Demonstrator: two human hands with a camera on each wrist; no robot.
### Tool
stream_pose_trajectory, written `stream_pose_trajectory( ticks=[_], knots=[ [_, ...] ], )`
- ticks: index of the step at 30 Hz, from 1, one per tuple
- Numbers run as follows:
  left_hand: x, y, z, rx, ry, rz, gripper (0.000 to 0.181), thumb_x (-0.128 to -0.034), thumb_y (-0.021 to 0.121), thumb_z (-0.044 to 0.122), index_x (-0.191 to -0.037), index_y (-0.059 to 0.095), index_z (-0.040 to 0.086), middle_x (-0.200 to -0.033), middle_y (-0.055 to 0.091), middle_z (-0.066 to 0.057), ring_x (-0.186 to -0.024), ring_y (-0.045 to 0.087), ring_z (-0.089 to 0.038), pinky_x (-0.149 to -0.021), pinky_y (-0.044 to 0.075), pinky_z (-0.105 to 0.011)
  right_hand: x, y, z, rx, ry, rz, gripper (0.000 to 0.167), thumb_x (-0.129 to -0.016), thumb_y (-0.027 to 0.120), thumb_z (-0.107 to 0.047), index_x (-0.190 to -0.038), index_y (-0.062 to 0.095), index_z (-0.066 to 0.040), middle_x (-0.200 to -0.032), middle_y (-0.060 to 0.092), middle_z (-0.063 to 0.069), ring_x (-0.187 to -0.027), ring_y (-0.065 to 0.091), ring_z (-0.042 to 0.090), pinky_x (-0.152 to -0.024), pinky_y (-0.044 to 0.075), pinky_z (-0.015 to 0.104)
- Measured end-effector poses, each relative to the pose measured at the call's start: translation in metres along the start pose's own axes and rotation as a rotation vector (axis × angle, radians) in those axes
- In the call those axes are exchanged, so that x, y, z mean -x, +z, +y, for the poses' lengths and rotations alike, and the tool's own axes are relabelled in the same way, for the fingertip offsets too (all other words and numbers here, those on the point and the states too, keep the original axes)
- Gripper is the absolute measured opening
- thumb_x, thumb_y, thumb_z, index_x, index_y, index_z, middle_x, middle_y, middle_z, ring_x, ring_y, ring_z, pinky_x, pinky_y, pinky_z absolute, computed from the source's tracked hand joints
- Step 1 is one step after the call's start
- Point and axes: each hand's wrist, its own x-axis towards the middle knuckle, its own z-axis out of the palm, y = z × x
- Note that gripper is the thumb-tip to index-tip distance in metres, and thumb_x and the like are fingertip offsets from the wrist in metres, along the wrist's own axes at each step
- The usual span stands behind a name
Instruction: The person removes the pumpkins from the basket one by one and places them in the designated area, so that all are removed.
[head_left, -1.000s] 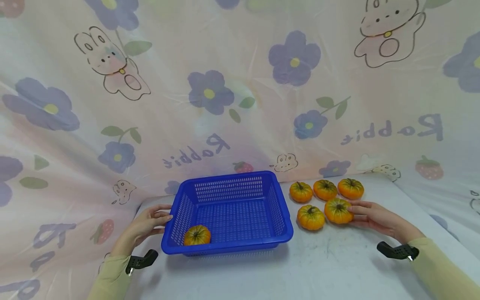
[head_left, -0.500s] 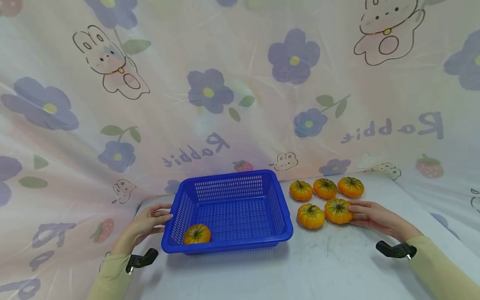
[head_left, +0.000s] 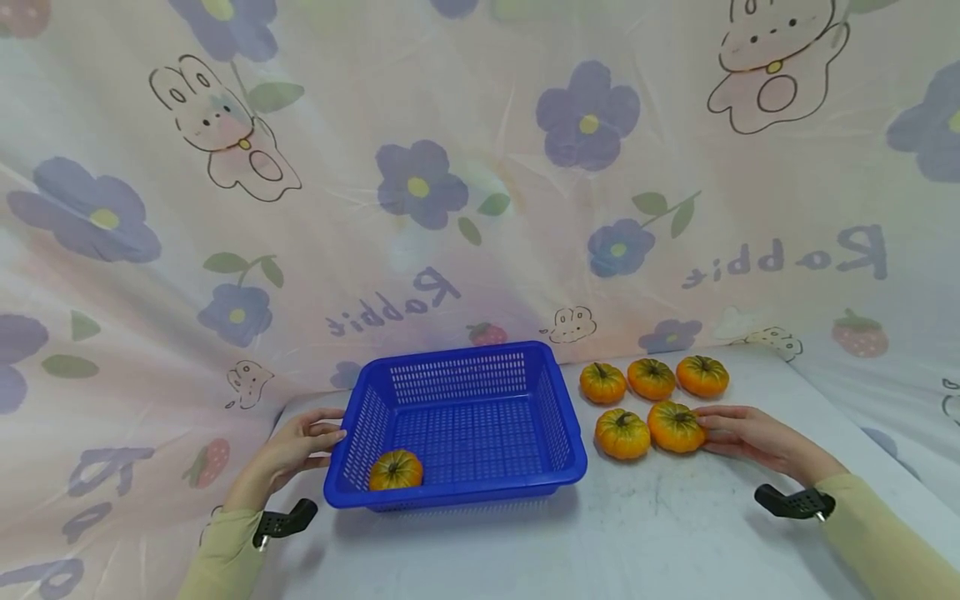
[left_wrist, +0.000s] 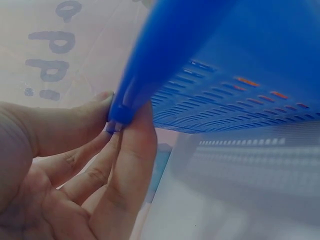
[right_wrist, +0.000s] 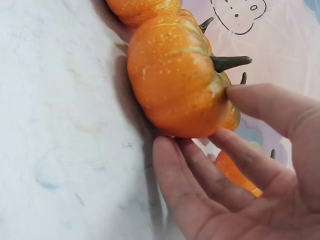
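A blue plastic basket (head_left: 480, 483) with slotted walls stands on the table. My left hand (head_left: 302, 442) pinches its left rim; in the left wrist view the thumb is on one side of the rim (left_wrist: 150, 65) and the fingers on the other. One small orange pumpkin (head_left: 396, 471) lies in the basket's front left corner. To the right, my right hand (head_left: 757, 437) holds the near right pumpkin (head_left: 675, 427) at its right side. In the right wrist view the thumb touches this pumpkin (right_wrist: 172, 75) near the stem, and the fingertips reach its lower side.
Another pumpkin (head_left: 622, 433) sits just left of the held one. Behind them are three more in a row: a left pumpkin (head_left: 602, 383), a middle pumpkin (head_left: 651, 379) and a right pumpkin (head_left: 702, 377). A printed curtain (head_left: 480, 250) hangs behind the white table (head_left: 525, 550).
The pumpkin at my right hand has tilted slightly, its stem shifting a little down and right. My left hand and the basket look unchanged.
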Motion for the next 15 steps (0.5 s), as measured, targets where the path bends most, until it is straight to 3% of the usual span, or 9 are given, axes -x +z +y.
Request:
stream_pose_trajectory(
  ticks=[3, 10, 15],
  knots=[
    [0.000, 0.000, 0.000, 0.000, 0.001, 0.001, 0.060, -0.0932, 0.064, 0.022, -0.140, 0.036, -0.003, -0.110, 0.063, -0.015, -0.091, 0.063, -0.026, -0.079, 0.055, -0.040, 0.003, -0.001, -0.003, 0.037, -0.015, -0.015, 0.053, -0.100, 0.052, -0.019, -0.136, 0.037, 0.016, -0.130, 0.052, 0.019, -0.104, 0.062, 0.020, -0.091, 0.049, 0.042],
    [0.000, 0.000, 0.000, 0.003, 0.000, 0.003, 0.060, -0.0934, 0.064, 0.021, -0.140, 0.036, -0.003, -0.111, 0.063, -0.015, -0.092, 0.063, -0.027, -0.080, 0.055, -0.040, 0.011, -0.009, -0.023, 0.170, -0.023, 0.046, 0.062, -0.103, 0.043, -0.028, -0.140, 0.024, 0.019, -0.131, 0.049, 0.031, -0.111, 0.059, 0.030, -0.092, 0.049, 0.040],
    [0.000, 0.000, 0.001, 0.006, -0.003, -0.003, 0.060, -0.0934, 0.064, 0.021, -0.140, 0.035, -0.003, -0.111, 0.063, -0.016, -0.092, 0.063, -0.027, -0.079, 0.055, -0.040, 0.012, -0.012, -0.045, 0.235, -0.094, 0.062, 0.061, -0.105, 0.039, -0.029, -0.139, 0.023, 0.019, -0.133, 0.045, 0.034, -0.109, 0.060, 0.027, -0.091, 0.049, 0.040]
  ],
)
